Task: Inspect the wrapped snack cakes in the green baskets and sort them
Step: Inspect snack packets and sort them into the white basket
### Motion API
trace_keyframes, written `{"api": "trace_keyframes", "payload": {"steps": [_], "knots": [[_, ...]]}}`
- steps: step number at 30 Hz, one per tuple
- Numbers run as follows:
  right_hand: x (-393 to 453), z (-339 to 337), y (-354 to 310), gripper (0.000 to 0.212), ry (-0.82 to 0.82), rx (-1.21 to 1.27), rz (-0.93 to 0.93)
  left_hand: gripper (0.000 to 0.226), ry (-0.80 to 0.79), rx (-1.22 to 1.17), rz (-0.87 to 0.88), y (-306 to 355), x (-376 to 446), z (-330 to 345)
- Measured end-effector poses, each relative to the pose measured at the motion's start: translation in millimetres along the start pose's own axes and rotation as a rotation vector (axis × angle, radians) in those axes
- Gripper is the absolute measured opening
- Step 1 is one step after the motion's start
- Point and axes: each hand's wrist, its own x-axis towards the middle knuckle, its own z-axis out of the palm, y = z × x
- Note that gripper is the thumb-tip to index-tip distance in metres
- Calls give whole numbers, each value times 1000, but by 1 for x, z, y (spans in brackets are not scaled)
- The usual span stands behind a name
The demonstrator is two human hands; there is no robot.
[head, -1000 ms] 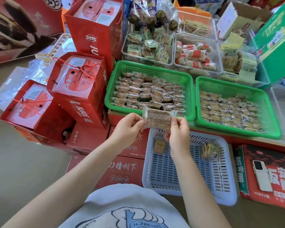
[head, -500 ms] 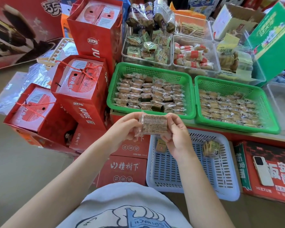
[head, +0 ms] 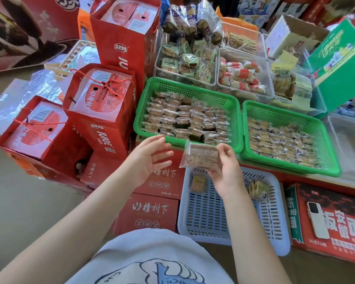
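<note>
Clear-wrapped snack cake [head: 201,157] is pinched at its right end by the right hand [head: 226,173], long axis running left-right, above the white basket [head: 275,238] (near rim of the left green basket [head: 188,88] just beyond). Left hand [head: 150,155] hangs apart, fingers spread, holding nothing.

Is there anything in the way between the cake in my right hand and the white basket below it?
Nothing visible blocks it. The right hand holds the wrapped cake above the white basket, whose slotted floor below is bare apart from two packets lying near its far end. The left hand is open, off to the side.
</note>
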Motion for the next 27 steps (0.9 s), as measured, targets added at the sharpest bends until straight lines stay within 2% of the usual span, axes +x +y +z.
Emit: {"api": "trace_keyframes", "payload": {"steps": [2, 4, 6, 8, 10, 12, 15, 18, 20, 22, 25, 27], "knots": [[6, 3, 2, 20, -36, -79, -5, 47, -128, 213, -59, -2, 3, 4], [13, 10, 7, 15, -59, -146, -3, 45, -205, 344, -89, -6, 6, 13], [24, 13, 12, 12, -65, -203, -3, 36, -156, 391, -75, -7, 16, 17], [36, 12, 12, 31, -82, -347, 1, 35, -75, 417, -40, -6, 32, 13], [49, 8, 9, 51, -122, -597, 12, 37, -40, 428, -18, -3, 48, 9], [64, 5, 4, 46, -142, -777, -18, 38, -26, 481, 9, 0, 65, 9], [94, 6, -6, 24, -36, -819, -92, 37, 72, 818, 179, -2, 98, 11], [128, 6, -19, 21, 73, -769, -164, 46, 133, 1330, 385, -6, 134, 4], [154, 5, -20, 21, 70, -762, -180, 53, 94, 1579, 358, -8, 154, -5], [179, 11, -17, 24, 33, -813, -185, 60, 21, 1749, 247, -10, 174, -13], [210, 19, -6, 32, -81, -992, -210, 56, -27, 1848, 214, -13, 195, -24], [221, 22, -1, 31, -174, -1225, -252, 51, -3, 1872, 244, -14, 205, -29]]}}
